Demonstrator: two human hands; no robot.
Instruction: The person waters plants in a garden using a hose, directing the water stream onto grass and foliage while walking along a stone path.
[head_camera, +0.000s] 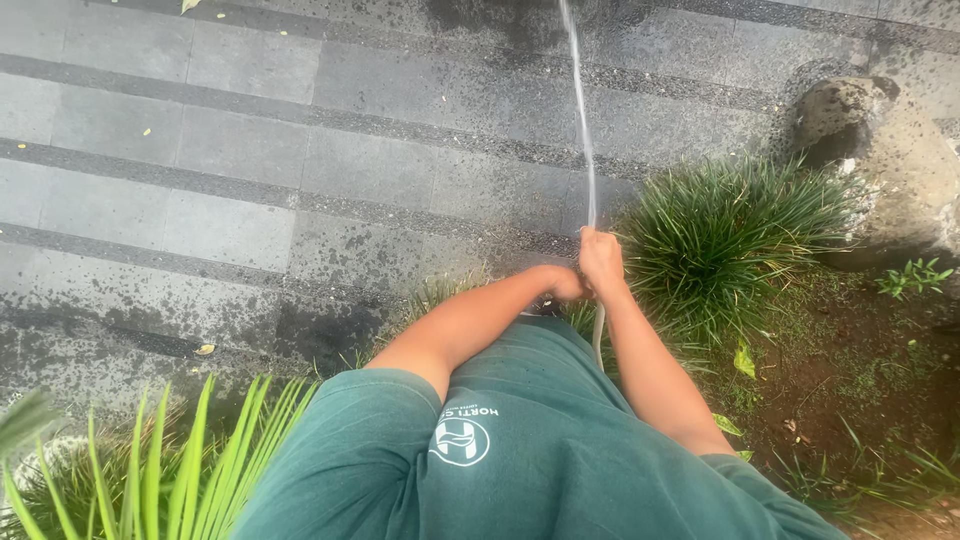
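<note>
My right hand (600, 258) is closed around the end of a thin pale hose (598, 342) that hangs down past my green shirt. A narrow jet of water (582, 120) shoots from that fist out over the wet grey paving (250, 160). My left hand (566, 285) is a fist pressed against the right hand just below it, gripping the same hose end; its fingers are partly hidden. Both arms reach forward over a grass clump.
A bushy green grass clump (730, 240) grows right of my hands, beside a large mossy boulder (885, 160). Bare soil with small weeds (850, 350) lies at the right. Long palm-like leaves (170, 470) rise at the lower left.
</note>
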